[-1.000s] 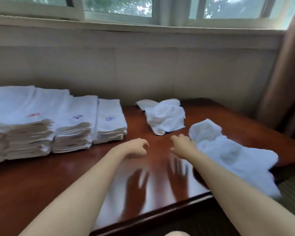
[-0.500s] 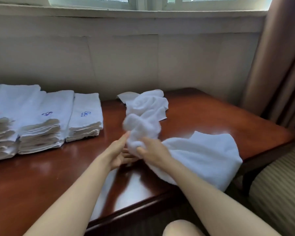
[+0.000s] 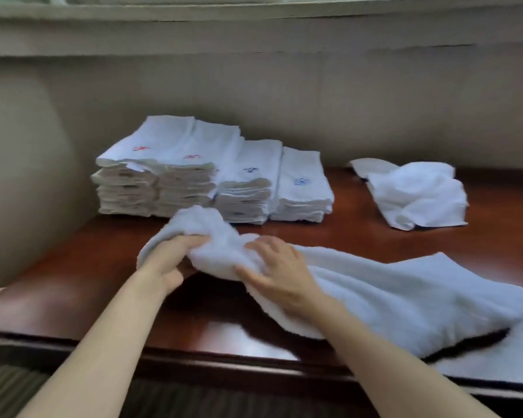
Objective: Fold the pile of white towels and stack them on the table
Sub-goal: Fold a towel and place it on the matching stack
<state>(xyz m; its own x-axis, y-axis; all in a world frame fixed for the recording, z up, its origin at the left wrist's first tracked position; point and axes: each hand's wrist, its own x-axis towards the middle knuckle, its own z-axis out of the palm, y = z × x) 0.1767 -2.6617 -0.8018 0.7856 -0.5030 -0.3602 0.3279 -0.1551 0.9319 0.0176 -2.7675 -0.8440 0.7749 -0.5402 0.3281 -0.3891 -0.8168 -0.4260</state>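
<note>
A long white towel (image 3: 405, 294) lies crumpled across the dark wooden table (image 3: 73, 285), its right end hanging over the front edge. My left hand (image 3: 169, 260) grips its bunched left end from underneath. My right hand (image 3: 278, 273) holds the same bunch just to the right, fingers curled into the cloth. Behind my hands stand several stacks of folded white towels (image 3: 212, 176) with red and blue embroidered marks. A second unfolded white towel (image 3: 417, 194) lies in a heap at the back right.
A beige wall and window sill (image 3: 254, 28) run behind the table. The table's front edge (image 3: 224, 366) is close to my body. A striped fabric surface (image 3: 9, 387) shows below the edge at lower left.
Both hands have taken hold of the near towel and pulled it leftward toward the folded stacks. My view has swung left, so the stacks now sit in the middle.
</note>
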